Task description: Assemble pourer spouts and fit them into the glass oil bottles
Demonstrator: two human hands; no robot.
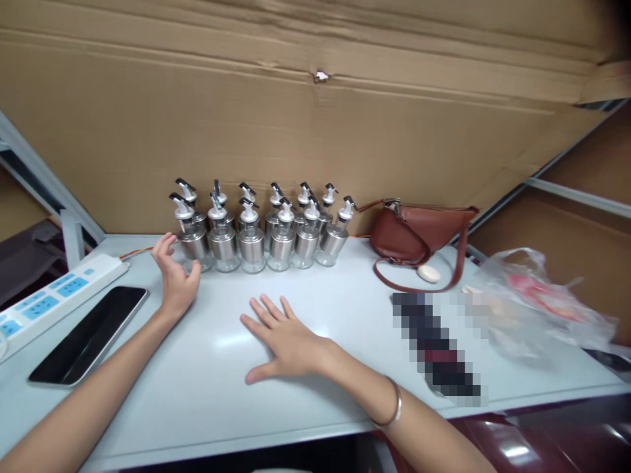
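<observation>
Two rows of glass bottles with metal bands and pour spouts stand along the back of the table. My left hand (pixel 177 279) is raised beside the leftmost front bottle (pixel 193 242), fingers bent but apart, thumb close to the bottle's base; whether it touches the glass I cannot tell. Nothing shows in that hand. Lying flat on the white table (pixel 221 401), or just over it, is my right hand (pixel 283 338), its fingers spread and holding nothing. A middle front bottle (pixel 252 246) is the nearest thing to it, a short way beyond the fingertips.
On the left lie a power strip (pixel 59 299) and a black phone (pixel 91 335). A brown handbag (pixel 419 230) with a looped strap, a pale oval object (pixel 428 273), a blurred-out dark item (pixel 434 345) and a clear plastic bag (pixel 537 302) occupy the right. Cardboard (pixel 296 138) walls the back.
</observation>
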